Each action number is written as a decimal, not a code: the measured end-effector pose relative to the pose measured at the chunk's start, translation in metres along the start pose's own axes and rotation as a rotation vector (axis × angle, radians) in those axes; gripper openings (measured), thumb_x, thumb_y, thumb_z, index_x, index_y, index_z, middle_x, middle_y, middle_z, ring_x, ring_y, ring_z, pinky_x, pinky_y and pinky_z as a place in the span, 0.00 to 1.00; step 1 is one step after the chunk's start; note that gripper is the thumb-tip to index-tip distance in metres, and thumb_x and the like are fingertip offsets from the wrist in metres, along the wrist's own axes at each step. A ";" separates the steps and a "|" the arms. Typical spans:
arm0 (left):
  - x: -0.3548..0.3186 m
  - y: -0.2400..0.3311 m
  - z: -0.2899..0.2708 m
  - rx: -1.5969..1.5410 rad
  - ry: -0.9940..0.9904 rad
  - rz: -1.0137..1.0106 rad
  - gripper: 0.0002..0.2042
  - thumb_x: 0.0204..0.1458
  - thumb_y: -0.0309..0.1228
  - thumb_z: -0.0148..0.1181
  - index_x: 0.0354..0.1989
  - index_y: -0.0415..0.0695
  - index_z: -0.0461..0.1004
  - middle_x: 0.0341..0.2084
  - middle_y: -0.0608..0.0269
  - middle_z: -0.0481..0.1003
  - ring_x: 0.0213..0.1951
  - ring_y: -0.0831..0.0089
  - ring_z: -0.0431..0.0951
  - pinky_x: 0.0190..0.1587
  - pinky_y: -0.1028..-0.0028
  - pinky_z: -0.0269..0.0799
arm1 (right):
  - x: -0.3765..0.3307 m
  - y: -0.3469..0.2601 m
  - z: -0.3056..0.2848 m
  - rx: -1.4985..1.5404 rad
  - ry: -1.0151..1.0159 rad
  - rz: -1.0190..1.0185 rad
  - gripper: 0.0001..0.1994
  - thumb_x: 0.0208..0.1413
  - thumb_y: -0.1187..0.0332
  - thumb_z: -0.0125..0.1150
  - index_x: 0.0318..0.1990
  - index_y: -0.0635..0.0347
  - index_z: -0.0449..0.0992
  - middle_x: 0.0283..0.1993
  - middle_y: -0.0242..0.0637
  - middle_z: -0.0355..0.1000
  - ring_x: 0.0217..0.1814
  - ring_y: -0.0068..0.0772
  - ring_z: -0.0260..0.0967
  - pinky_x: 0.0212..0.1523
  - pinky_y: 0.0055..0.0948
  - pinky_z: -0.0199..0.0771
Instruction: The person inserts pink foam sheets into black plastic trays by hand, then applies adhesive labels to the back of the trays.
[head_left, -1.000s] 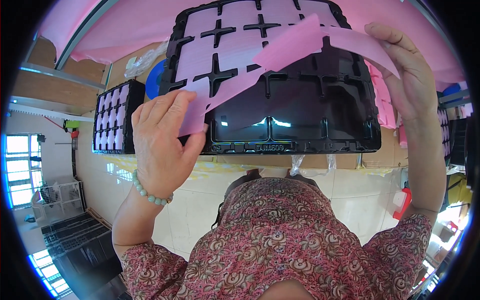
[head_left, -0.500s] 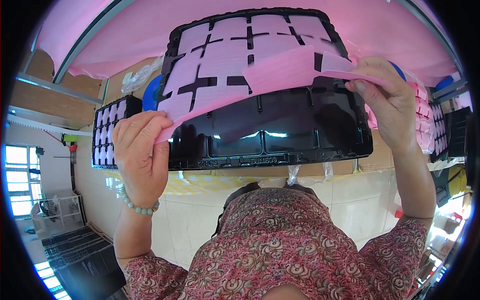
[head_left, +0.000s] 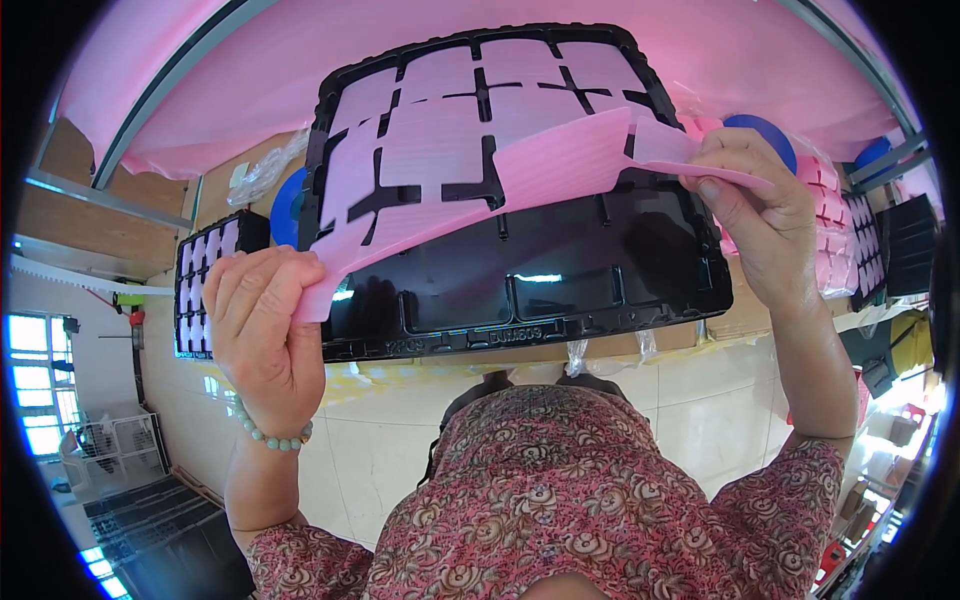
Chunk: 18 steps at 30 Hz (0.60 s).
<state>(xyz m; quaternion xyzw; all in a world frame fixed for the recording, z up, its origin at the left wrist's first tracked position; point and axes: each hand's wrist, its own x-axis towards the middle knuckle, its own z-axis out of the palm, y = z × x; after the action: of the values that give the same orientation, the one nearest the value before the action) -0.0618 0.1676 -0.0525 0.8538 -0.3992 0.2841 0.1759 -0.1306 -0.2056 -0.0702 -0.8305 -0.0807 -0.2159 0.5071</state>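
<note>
Hands held a thin pink foam sheet [head_left: 480, 190], cut through with cross-shaped slots, stretched across the top of a black moulded plastic tray [head_left: 540, 270] with rectangular compartments. The left hand [head_left: 262, 330] gripped the sheet's lower left corner, fingers curled together over the pink edge with the thumb beneath it, so the foam was pinched between them. The right hand [head_left: 755, 220] took the sheet's right end between thumb and forefinger, the other fingers folded loosely behind; that end of the foam stood lifted clear of the tray's right rim. The sheet sagged from the raised right end down towards the left hand, covering the tray's far compartments while the near row of glossy black compartments lay bare. A pale green bead bracelet [head_left: 268, 430] circled the left wrist, and red floral patterned sleeves [head_left: 560, 500] filled the lower part of the view.

Left of the big tray sat a smaller black tray [head_left: 205, 285] already lined with pink squares. A blue round disc [head_left: 288, 205] showed just behind the big tray's left edge, and another blue disc [head_left: 765, 135] peeped above the right hand. A stack of pink slotted foam sheets [head_left: 840, 235] lay to the right, beside the right wrist. Broad pink foam sheeting [head_left: 300, 60] covered the surface beyond the tray.
</note>
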 end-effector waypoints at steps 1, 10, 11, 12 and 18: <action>0.002 0.001 -0.001 0.040 -0.005 0.030 0.10 0.44 0.20 0.57 0.36 0.40 0.77 0.33 0.58 0.78 0.40 0.60 0.76 0.51 0.63 0.63 | -0.001 0.000 -0.001 -0.027 0.000 -0.007 0.05 0.54 0.79 0.61 0.39 0.64 0.78 0.41 0.29 0.71 0.40 0.19 0.66 0.41 0.17 0.67; -0.001 0.005 0.000 0.130 -0.132 0.064 0.13 0.39 0.20 0.57 0.36 0.42 0.77 0.33 0.60 0.76 0.39 0.62 0.75 0.55 0.59 0.59 | -0.003 -0.003 -0.005 -0.454 -0.105 -0.197 0.12 0.45 0.81 0.62 0.38 0.59 0.80 0.42 0.33 0.72 0.49 0.34 0.65 0.51 0.30 0.65; -0.001 0.006 0.000 0.131 -0.154 0.066 0.14 0.37 0.20 0.58 0.36 0.42 0.77 0.33 0.60 0.76 0.39 0.62 0.75 0.55 0.59 0.59 | -0.003 -0.004 -0.005 -0.454 -0.104 -0.197 0.12 0.45 0.81 0.62 0.38 0.59 0.80 0.42 0.33 0.72 0.49 0.34 0.65 0.51 0.30 0.65; 0.000 0.006 0.000 0.132 -0.154 0.066 0.14 0.37 0.20 0.58 0.36 0.42 0.77 0.33 0.60 0.76 0.39 0.62 0.75 0.55 0.59 0.59 | -0.004 -0.004 -0.006 -0.492 -0.123 -0.196 0.14 0.43 0.81 0.63 0.39 0.57 0.80 0.43 0.33 0.72 0.50 0.37 0.64 0.52 0.31 0.64; -0.003 0.004 0.001 0.098 -0.211 0.115 0.15 0.35 0.20 0.58 0.36 0.44 0.78 0.30 0.63 0.76 0.37 0.63 0.74 0.54 0.58 0.58 | -0.009 -0.011 -0.014 -0.572 -0.221 -0.237 0.17 0.38 0.81 0.62 0.39 0.54 0.81 0.46 0.34 0.72 0.53 0.41 0.61 0.54 0.35 0.61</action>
<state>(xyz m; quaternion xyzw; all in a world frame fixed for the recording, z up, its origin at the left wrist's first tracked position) -0.0663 0.1664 -0.0552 0.8623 -0.4493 0.2214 0.0741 -0.1461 -0.2122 -0.0597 -0.9426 -0.1675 -0.1959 0.2125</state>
